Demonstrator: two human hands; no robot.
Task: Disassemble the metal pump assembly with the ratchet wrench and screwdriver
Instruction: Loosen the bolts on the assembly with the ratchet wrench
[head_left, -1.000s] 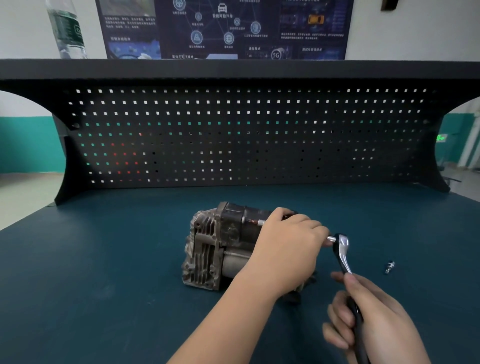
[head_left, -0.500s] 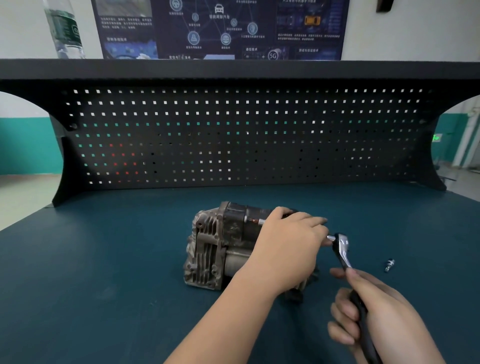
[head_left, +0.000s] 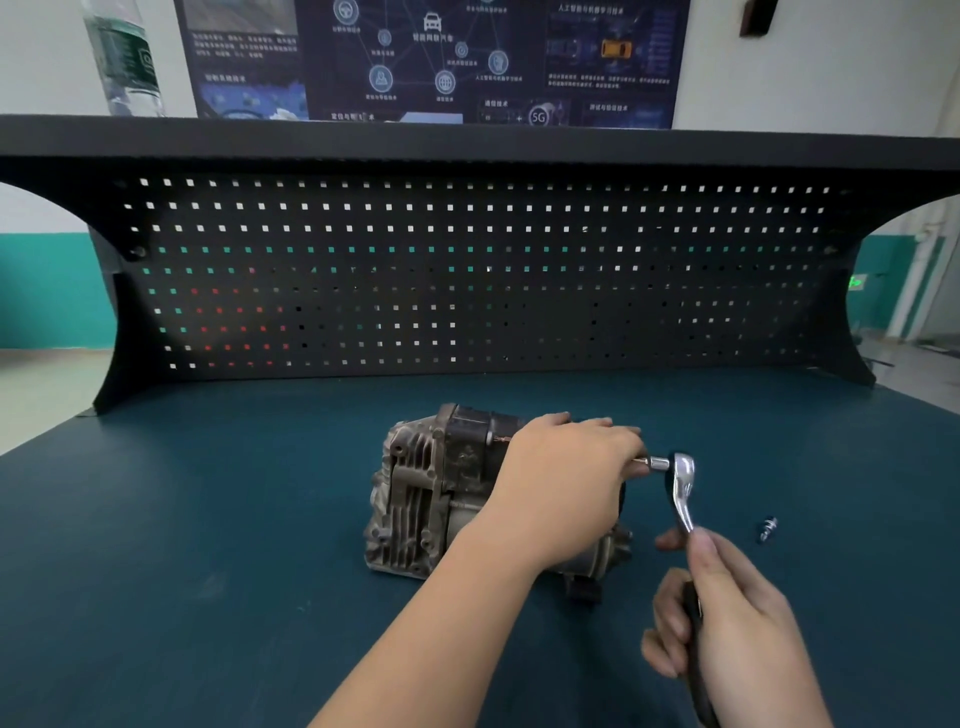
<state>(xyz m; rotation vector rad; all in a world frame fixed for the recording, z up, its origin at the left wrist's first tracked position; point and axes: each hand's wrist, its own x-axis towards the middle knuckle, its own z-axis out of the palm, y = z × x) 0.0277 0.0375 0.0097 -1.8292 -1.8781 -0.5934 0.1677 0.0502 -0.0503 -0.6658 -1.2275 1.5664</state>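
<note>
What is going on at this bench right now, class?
A person is taking apart a metal pump assembly on a blue-green bench top. The left hand rests on the pump to steady it, while the right hand grips the ratchet wrench, whose head sits at the pump's right end. A small loose metal part lies to the right.

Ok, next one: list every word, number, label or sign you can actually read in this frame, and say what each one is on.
"5G": in a circle near the bottom of the dark wall poster.
Other poster text: small captions and headings, too blurred to read.
Bottle on the shelf: a green label, print unreadable.
Green lit sign at far right: blurred, unreadable.
Pump assembly, ratchet wrench: no readable markings.
</note>
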